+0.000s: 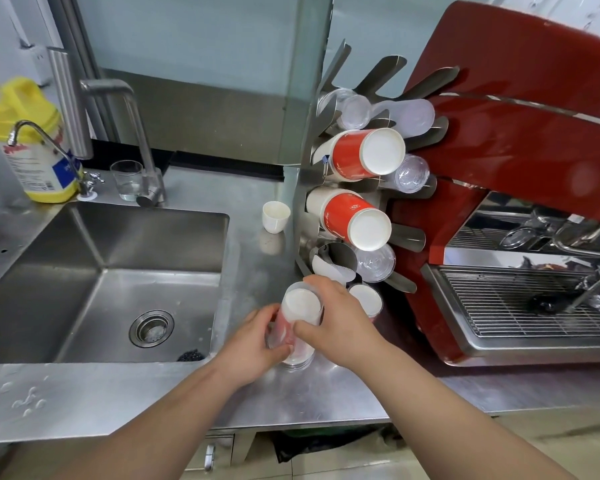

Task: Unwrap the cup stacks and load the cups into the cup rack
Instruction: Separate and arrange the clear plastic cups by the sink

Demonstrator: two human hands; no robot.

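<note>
Both hands are working one wrapped cup stack [297, 327] standing on the steel counter [153, 393], just near of the cup rack [329, 209]. Left hand [253, 344] is curling round the stack's lower part, fingers pressing into clear wrap; right hand [336, 320] is gripping the upper part, thumb across the front. Red paper cups [361, 154] in the rack are carrying white print too small to read. Far left, a yellow jug [32, 143] is showing a blue and white label, its writing blurred. A red espresso machine [516, 150] is sitting right of the rack.
</note>
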